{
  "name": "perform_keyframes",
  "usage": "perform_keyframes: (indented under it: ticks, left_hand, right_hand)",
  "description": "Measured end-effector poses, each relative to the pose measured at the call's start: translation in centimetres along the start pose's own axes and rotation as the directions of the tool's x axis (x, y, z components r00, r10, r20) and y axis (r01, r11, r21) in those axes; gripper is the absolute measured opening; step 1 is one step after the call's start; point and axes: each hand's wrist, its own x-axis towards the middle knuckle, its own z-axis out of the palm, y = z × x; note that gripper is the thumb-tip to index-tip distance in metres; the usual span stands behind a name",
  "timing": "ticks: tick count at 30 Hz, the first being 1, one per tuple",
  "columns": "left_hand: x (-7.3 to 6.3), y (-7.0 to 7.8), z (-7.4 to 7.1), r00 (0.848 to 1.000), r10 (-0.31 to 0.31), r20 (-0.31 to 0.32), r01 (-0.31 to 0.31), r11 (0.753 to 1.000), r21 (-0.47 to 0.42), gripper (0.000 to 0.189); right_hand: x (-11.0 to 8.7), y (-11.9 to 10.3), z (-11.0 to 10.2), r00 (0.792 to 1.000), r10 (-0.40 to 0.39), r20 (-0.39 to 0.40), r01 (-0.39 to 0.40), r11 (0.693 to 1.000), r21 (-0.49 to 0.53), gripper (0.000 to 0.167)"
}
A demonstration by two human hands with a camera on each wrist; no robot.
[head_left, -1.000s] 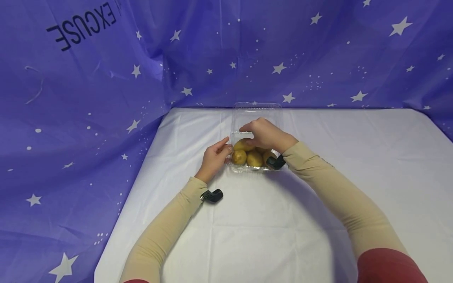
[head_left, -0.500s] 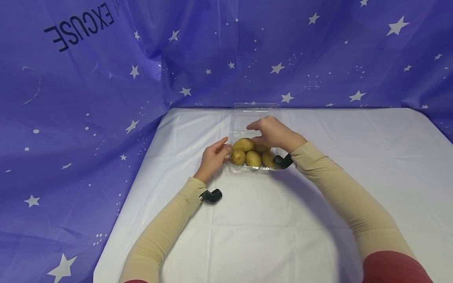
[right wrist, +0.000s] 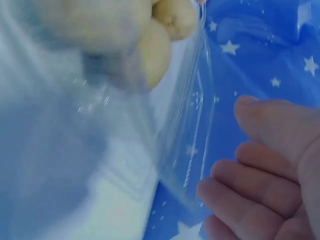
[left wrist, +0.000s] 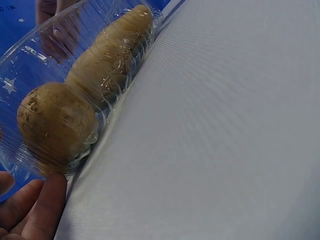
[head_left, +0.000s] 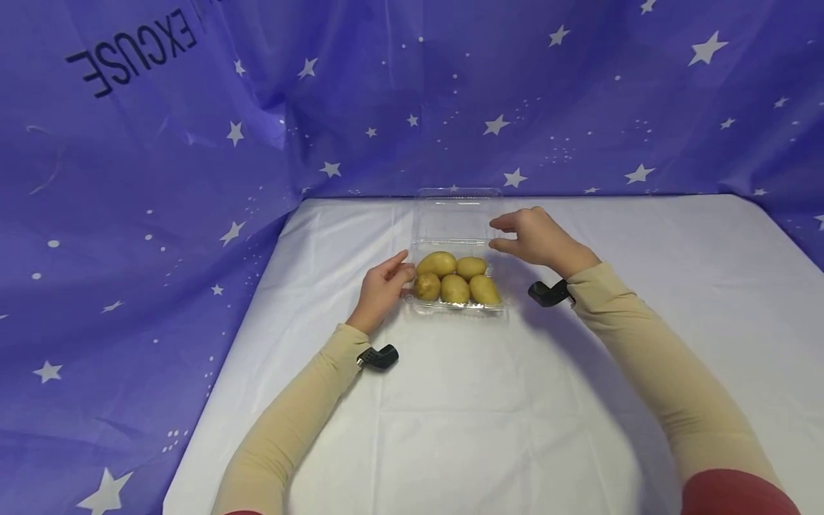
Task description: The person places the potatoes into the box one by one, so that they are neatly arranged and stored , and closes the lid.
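Note:
A clear plastic clamshell box (head_left: 458, 309) stands on the table with its lid (head_left: 455, 218) tipped back. Several yellow-brown potatoes (head_left: 455, 289) fill its base in two rows. My left hand (head_left: 380, 292) is at the box's left side; in the left wrist view a fingertip (left wrist: 54, 187) touches the plastic below a round potato (left wrist: 56, 125). To the right of the box, apart from it, my right hand (head_left: 537, 237) hovers with nothing in it. Its thumb and fingers stand apart in the right wrist view, beside the clear plastic.
White cloth covers the table (head_left: 463, 415). A purple-blue sheet with white stars (head_left: 360, 86) hangs behind the table and along its left side. Each wrist carries a small black camera, one on the left (head_left: 380, 357) and one on the right (head_left: 548, 293).
My right hand has drawn back from over the potatoes to the right of the box, uncovering them all. The left hand stays at the box's left side.

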Motion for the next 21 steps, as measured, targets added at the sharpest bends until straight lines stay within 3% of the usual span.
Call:
perform_keyframes:
  ticks: [8, 14, 18, 21]
  left_hand:
    - [0.8, 0.4, -0.6, 0.997, -0.062, 0.054, 0.065, 0.996, -0.068, 0.054]
    - [3.1, 1.6, -1.7, 0.989, -0.139, 0.054, 0.140, 0.990, -0.030, 0.054]
    - [4.9, 2.5, -2.1, 0.984, -0.170, 0.051, 0.171, 0.985, -0.007, 0.054]
    - [6.2, 3.2, -2.1, 0.981, -0.182, 0.063, 0.182, 0.983, 0.011, 0.052]
  right_hand:
    - [-1.4, 2.8, 0.5, 0.993, 0.094, -0.066, -0.091, 0.994, 0.058, 0.038]
    - [-1.5, 3.7, 1.5, 0.979, 0.181, -0.097, -0.168, 0.977, 0.133, 0.038]
    - [-1.2, 4.2, 1.8, 0.959, 0.271, -0.080, -0.249, 0.944, 0.215, 0.041]
    - [-0.8, 4.5, 1.9, 0.934, 0.354, -0.041, -0.327, 0.898, 0.295, 0.045]
